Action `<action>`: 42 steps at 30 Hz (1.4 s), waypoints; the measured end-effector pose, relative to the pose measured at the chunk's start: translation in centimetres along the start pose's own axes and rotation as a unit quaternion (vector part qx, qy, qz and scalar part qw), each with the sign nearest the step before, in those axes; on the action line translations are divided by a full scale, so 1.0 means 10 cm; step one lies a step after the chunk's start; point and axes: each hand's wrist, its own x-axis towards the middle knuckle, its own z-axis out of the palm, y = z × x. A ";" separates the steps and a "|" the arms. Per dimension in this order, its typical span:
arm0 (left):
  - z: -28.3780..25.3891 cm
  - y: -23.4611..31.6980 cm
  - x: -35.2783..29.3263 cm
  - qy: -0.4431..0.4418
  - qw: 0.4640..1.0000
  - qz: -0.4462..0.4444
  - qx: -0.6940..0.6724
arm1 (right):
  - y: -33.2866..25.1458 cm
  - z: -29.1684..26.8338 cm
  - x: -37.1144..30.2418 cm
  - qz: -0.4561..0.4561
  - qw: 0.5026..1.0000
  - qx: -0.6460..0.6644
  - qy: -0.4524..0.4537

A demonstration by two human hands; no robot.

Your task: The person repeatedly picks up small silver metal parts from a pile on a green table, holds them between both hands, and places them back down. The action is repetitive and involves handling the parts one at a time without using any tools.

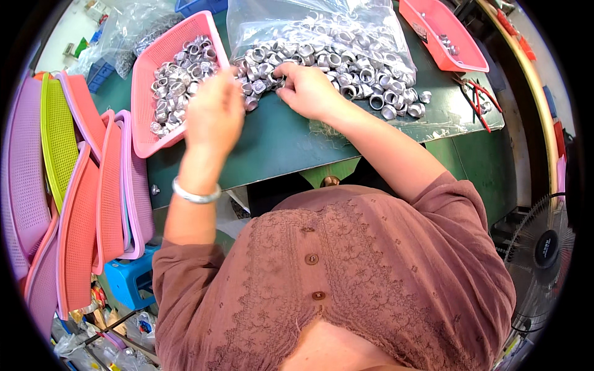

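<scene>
My left hand (216, 108) is blurred by motion beside the right rim of a pink perforated basket (143, 80). Its fingers are smeared, so whether they hold a piece cannot be told. Inside the basket lie many small silvery metal rings (176, 86). My right hand (309, 91) rests at the near left edge of a loose heap of similar metal rings (365, 77) on the green table. Its thumb and forefinger are apart, touching the rings, with no piece plainly gripped. The heap spills from a clear plastic bag (260, 21) at the back.
Another pink basket (442, 37) with a few pieces stands at the far right. Red-handled pliers (477, 102) lie near the table's right edge. Stacked plastic baskets (80, 204) and a blue stool (131, 281) are at left; a fan (544, 247) stands at right.
</scene>
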 end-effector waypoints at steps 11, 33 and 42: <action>0.67 0.06 0.10 -0.103 0.987 -0.094 -0.080 | 0.12 -0.01 -0.03 0.001 0.999 0.038 0.029; 0.52 0.37 -0.36 -0.046 0.895 -0.017 -0.443 | 0.03 -0.46 -0.68 0.082 0.821 0.558 -0.086; 0.57 0.41 -0.40 -0.026 0.890 -0.006 -0.456 | -0.04 -0.48 -0.72 0.056 0.850 0.519 -0.067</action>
